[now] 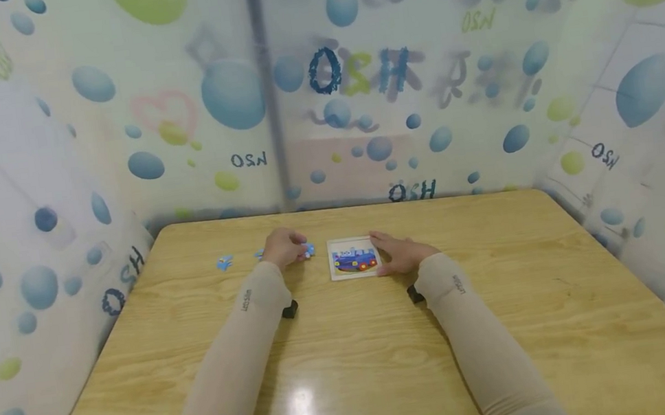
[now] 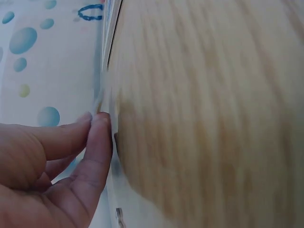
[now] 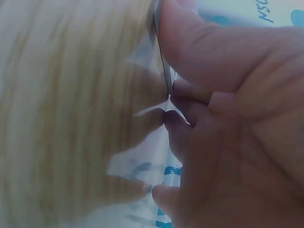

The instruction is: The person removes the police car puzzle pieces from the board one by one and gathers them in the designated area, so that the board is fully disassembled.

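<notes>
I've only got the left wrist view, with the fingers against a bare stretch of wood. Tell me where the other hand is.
Observer: The right hand rests against the right side of a white tray.
Operator: I only get edges from here. Describe what's inside it.
Observer: A mostly blue picture with red and yellow spots.
Operator: Now report the leftmost loose thing on the table.
Observer: A small blue piece, lying to the left of the left hand.

In the frame's lower half we see beige sleeves (image 1: pixel 220 387), each with small dark lettering (image 1: pixel 247 300) and a black block (image 1: pixel 289 309).
</notes>
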A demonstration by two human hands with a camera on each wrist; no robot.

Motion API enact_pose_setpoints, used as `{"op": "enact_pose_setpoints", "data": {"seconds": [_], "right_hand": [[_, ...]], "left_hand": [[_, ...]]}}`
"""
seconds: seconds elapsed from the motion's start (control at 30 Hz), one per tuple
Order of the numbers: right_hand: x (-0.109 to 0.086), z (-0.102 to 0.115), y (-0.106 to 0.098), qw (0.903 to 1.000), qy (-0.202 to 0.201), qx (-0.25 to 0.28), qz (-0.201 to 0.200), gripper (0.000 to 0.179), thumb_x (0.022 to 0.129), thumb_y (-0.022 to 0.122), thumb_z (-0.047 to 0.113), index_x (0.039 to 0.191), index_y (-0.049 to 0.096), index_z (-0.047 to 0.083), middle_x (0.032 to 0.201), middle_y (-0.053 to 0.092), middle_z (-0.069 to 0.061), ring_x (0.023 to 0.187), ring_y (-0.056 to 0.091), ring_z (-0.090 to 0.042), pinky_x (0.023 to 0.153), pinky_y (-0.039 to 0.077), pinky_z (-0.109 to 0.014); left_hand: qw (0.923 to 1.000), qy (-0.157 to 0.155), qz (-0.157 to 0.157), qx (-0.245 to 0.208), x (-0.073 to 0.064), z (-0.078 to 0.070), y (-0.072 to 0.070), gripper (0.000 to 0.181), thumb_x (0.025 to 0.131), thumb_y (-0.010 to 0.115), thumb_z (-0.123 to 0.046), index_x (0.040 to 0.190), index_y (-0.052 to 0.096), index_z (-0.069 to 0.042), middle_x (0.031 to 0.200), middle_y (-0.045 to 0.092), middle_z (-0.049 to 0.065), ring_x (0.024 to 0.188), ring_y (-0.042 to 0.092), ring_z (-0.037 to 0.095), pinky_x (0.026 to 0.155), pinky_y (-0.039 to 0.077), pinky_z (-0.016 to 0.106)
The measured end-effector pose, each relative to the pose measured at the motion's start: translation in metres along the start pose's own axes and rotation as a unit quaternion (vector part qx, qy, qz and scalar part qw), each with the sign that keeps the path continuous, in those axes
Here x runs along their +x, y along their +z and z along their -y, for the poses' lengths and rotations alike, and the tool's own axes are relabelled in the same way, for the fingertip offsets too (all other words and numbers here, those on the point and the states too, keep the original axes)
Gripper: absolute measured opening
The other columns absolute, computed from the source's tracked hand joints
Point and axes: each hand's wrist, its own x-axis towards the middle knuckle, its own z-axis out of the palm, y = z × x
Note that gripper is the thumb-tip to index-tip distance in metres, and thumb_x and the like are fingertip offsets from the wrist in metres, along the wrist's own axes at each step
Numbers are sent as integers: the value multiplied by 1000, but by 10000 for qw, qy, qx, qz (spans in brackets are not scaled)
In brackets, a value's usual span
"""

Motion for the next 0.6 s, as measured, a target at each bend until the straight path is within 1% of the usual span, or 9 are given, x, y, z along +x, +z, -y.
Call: {"op": "enact_pose_setpoints", "data": {"seconds": [0.13, 0.37, 0.47, 0.6], "right_hand": [[-1, -1, 0, 10000, 10, -3, 43, 87, 102, 60, 39, 163, 6, 7, 170, -1, -12, 155, 1, -33, 119, 0, -66], [-1, -4, 2, 9997, 161, 185, -55, 86, 102, 61, 38, 163, 7, 10, 171, 0, -10, 155, 3, -34, 121, 4, -63], [0, -4, 3, 9998, 141, 108, -113, 85, 102, 61, 38, 163, 8, 10, 171, 1, -10, 155, 5, -34, 121, 6, -62], [-1, -2, 3, 9999, 47, 73, -126, 84, 102, 60, 37, 163, 9, 8, 170, 1, -11, 155, 5, -35, 121, 7, -63]], "left_hand": [[9998, -16, -93, 200, 1, -1, 2, 24, 94, 67, 4, 118, 67, 6, 114, 65, 21, 71, 63, 14, 69, 58, 22], [9954, 134, -330, 885, -2, -9, 6, 20, 92, 70, 2, 111, 68, 4, 97, 71, 17, 64, 65, 12, 62, 56, 22], [9940, 135, -316, 1039, -1, -12, 8, 20, 91, 72, 2, 111, 68, 5, 93, 72, 17, 66, 67, 15, 63, 57, 23], [9900, 108, -355, 1363, 1, -15, 10, 23, 89, 76, 0, 111, 69, 4, 95, 73, 15, 74, 69, 19, 68, 58, 26]]}}
